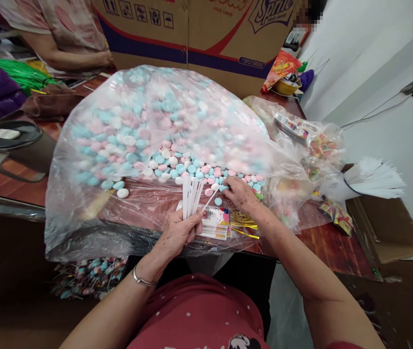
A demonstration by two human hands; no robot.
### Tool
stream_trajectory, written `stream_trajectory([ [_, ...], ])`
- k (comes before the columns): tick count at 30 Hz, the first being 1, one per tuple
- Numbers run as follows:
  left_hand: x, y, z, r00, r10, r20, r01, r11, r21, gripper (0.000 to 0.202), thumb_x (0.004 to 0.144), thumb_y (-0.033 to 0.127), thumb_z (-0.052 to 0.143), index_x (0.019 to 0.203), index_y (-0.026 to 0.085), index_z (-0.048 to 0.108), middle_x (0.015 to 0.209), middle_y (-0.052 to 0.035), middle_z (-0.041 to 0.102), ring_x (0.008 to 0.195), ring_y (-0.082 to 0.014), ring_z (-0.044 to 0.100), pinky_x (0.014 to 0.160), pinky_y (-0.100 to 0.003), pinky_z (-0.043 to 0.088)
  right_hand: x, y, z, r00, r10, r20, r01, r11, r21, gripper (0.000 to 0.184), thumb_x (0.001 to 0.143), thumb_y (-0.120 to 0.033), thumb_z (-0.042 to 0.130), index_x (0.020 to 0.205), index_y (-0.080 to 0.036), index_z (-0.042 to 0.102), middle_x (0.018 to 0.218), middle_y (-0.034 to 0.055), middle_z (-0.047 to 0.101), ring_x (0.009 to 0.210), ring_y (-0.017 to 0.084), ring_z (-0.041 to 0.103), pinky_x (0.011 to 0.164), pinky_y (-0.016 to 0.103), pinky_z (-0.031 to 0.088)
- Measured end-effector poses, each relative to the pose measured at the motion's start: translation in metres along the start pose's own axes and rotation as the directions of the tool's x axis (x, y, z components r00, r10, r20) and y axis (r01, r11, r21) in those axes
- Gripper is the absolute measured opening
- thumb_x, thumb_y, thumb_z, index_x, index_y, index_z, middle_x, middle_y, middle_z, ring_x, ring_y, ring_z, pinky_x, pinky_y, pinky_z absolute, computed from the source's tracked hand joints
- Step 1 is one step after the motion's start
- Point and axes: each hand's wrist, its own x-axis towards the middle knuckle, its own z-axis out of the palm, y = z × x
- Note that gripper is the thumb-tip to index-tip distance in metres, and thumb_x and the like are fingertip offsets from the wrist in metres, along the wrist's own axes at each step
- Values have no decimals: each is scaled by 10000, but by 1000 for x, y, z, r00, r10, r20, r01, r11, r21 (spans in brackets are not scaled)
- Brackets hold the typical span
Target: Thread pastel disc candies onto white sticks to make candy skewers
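A big clear plastic bag (pixel 83 194) lies open on the table, full of pink, blue and white candies (pixel 177 162). My left hand (pixel 177 232) is closed round a bunch of white sticks (pixel 191 194) that stand upright in front of the pile. My right hand (pixel 241 194) reaches into the edge of the candies, fingers curled, pinching one white stick (pixel 211 199); whether it also holds a candy is hidden. A stack of small printed wrappers (pixel 216 222) and gold twist ties (pixel 245 225) lies between my hands.
A large cardboard box (pixel 206 34) stands behind the bag. Another person's arm (pixel 71 55) rests at the back left. A round black lid (pixel 8 133) sits left. Bags of packets (pixel 311 138), a bundle of white sticks (pixel 370 177) and an open carton (pixel 391 228) are right. Finished lollipops (pixel 90 276) lie below the table edge.
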Motion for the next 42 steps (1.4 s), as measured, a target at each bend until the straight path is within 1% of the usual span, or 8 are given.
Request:
stream_trajectory([
  [15,0,0,0,1000,-5,-4,5,1000,-5,376,681,475,775,770,148,613,455,50,566,277,-28,305,313,-182,164,-10,-23,-1,997,-50,66,66,962,-266,187,883,-72,500,980,-184,614,998,149,690,986,287,579,784,336,434],
  [18,1,-1,0,1000,-3,-8,3,1000,18,379,686,479,773,783,150,612,455,47,567,278,-35,308,311,-185,161,-8,-21,1,998,-63,18,65,978,-200,235,850,-22,474,930,-194,613,984,139,698,995,271,585,795,330,441],
  [21,1,-2,0,1000,-8,-8,8,999,44,374,700,489,761,767,152,615,443,49,549,288,-38,288,320,-194,161,-6,-15,-2,992,86,-90,-82,995,51,164,796,-75,529,863,-202,609,850,78,690,844,228,603,740,322,447],
  [23,1,-4,0,1000,-4,3,4,997,75,364,715,495,743,723,155,612,429,52,523,305,-42,282,334,-203,168,-7,-12,-6,958,252,-137,-184,906,380,58,769,-185,576,820,-205,595,704,10,640,673,177,575,635,291,433],
  [26,3,-8,-1,999,29,24,-33,985,171,373,765,487,698,621,163,585,433,43,503,336,-48,288,358,-215,172,-12,-11,-14,907,420,-37,-214,534,818,176,682,-339,648,763,-201,574,575,-51,581,484,107,492,479,232,369],
  [30,8,-17,-6,998,48,41,-58,952,299,407,818,483,644,570,171,561,436,37,485,379,-70,311,386,-228,190,-16,-17,-22,888,448,109,-210,182,961,265,532,-318,731,705,-191,576,580,-42,637,447,87,519,401,192,374],
  [34,13,-23,-10,995,70,69,-90,929,359,379,840,446,616,579,181,546,440,44,484,409,-87,338,416,-232,227,-15,-21,-27,875,466,131,-196,92,976,278,503,-283,756,715,-185,606,605,-30,662,498,112,591,393,187,432],
  [42,13,-21,-7,990,124,60,-138,907,398,348,846,428,597,603,181,559,466,48,492,443,-96,372,448,-231,266,-18,-18,-27,903,417,101,-162,114,980,275,515,-283,790,734,-182,658,636,-31,680,517,111,606,427,213,504],
])
